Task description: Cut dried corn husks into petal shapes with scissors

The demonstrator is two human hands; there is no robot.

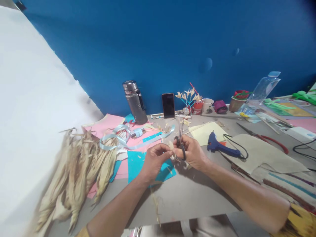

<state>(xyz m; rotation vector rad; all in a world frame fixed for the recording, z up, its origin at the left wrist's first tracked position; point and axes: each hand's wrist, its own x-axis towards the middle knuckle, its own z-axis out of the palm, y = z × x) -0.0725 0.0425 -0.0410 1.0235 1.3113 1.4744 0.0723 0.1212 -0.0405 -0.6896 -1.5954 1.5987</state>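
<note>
Near the middle of the table, my left hand [158, 159] pinches a small pale piece of husk [171, 145] between thumb and fingers. Against it, my right hand [191, 152] is closed around dark-handled scissors [183, 148], whose blades point up and away from me. The fingertips of both hands meet at the husk, and part of the piece is hidden by them. Under the hands lies a blue paper sheet [138, 168] with small scraps on it. A large bundle of dried corn husks [79, 174] rests to the left.
A steel flask [135, 103], a propped phone [168, 105] and husk flowers on blue stems [189, 98] stand along the wall. A light blue ribbon [123, 140] curls over pink paper. Rightward are a glue gun [222, 146], red-handled shears [266, 138] and a plastic bottle [263, 89].
</note>
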